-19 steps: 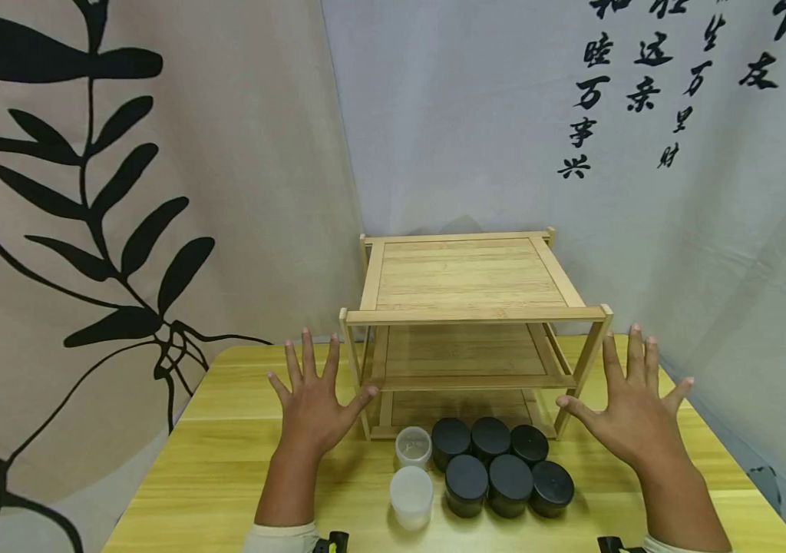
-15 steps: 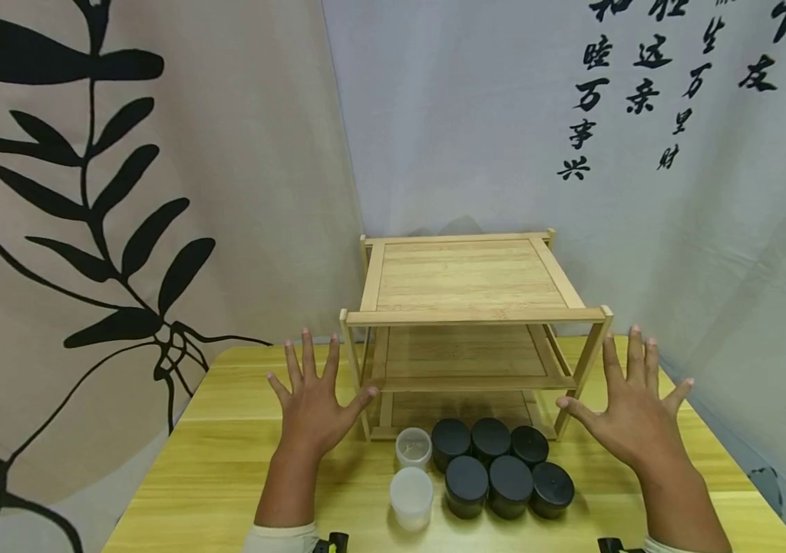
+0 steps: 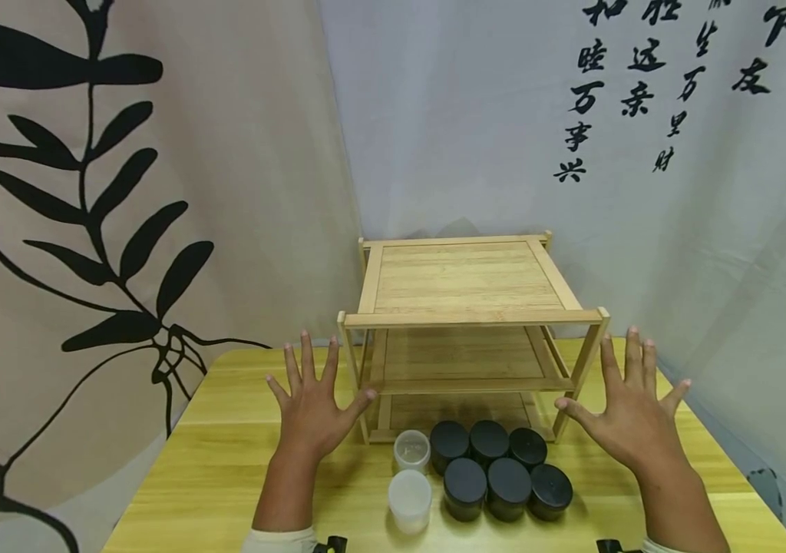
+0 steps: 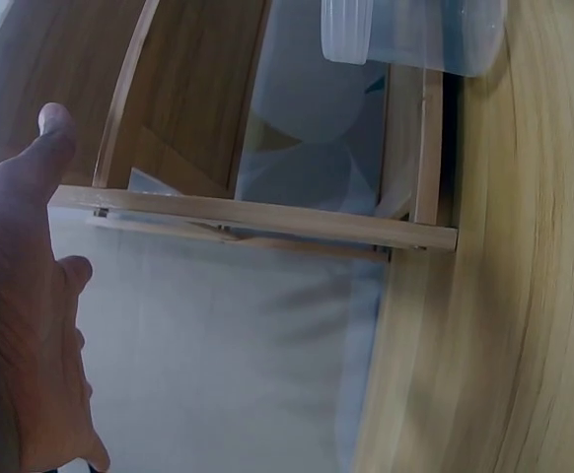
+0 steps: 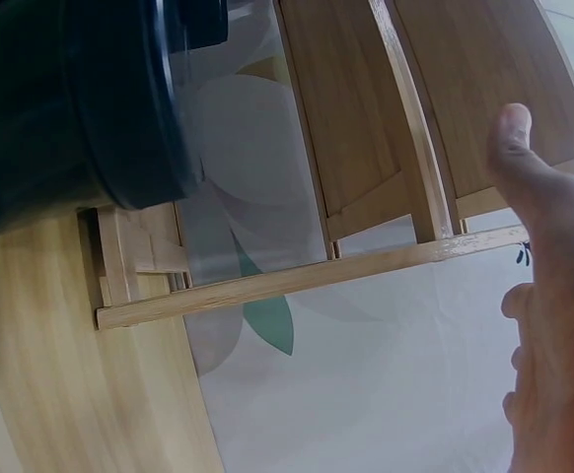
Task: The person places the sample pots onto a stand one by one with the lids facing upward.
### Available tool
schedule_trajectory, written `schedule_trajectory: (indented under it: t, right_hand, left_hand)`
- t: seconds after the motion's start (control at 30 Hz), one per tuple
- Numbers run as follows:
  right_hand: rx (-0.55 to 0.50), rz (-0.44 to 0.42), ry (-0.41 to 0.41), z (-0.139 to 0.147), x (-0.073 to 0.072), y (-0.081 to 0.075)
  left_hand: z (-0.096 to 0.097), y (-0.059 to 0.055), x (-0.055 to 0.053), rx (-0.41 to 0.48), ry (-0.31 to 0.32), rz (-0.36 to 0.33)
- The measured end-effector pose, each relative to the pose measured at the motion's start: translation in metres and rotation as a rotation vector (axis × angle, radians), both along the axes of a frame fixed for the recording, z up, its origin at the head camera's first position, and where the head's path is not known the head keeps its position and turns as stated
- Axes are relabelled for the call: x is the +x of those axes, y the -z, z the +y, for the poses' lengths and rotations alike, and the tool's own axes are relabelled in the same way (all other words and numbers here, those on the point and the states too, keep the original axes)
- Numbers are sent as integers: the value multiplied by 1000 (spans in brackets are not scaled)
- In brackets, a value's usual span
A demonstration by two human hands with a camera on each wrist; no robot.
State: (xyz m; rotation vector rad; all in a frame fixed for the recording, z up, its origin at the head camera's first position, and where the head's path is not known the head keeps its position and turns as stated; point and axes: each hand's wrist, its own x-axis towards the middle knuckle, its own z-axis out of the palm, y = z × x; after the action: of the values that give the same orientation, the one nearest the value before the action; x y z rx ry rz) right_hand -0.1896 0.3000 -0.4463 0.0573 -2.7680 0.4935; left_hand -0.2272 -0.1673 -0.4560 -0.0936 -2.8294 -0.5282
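My left hand (image 3: 313, 415), fingers spread and straight, is held left of a wooden three-tier shelf (image 3: 469, 317) and holds nothing. On the other side, my right hand (image 3: 635, 418) is likewise spread and holds nothing. Between the hands, in front of the shelf, stand several jars with black lids (image 3: 509, 480) in two rows. To their left are two translucent white containers, the back one (image 3: 411, 449) and the front one (image 3: 410, 495). A container (image 4: 425, 34) shows large in the left wrist view, and a dark jar (image 5: 80, 108) in the right wrist view.
Everything stands on a yellow wood-grain table (image 3: 206, 461). Behind it hang pale cloths, the left one with a black leaf print (image 3: 117, 269), the right one with dark written characters (image 3: 589, 92). The shelf's lower tiers have open fronts.
The head view has shifted very slightly, so the scene sits a little lower. Both hands keep their spread pose, and the jars, containers and shelf stay in place.
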Motion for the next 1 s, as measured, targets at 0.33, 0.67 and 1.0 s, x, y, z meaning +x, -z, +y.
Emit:
schedule_trajectory:
  t: [0.33,0.67,1.0]
  right_hand:
    - [1,-25,10,7,4,-6]
    - [-117,-30,-76,14,6,-13]
    - [-260,-162,-104,17,14,-6]
  left_hand:
    - [7,4,3,45,35,38]
    - [15,-6,3,176,100,6]
    - [22,-16,4,447,203,26]
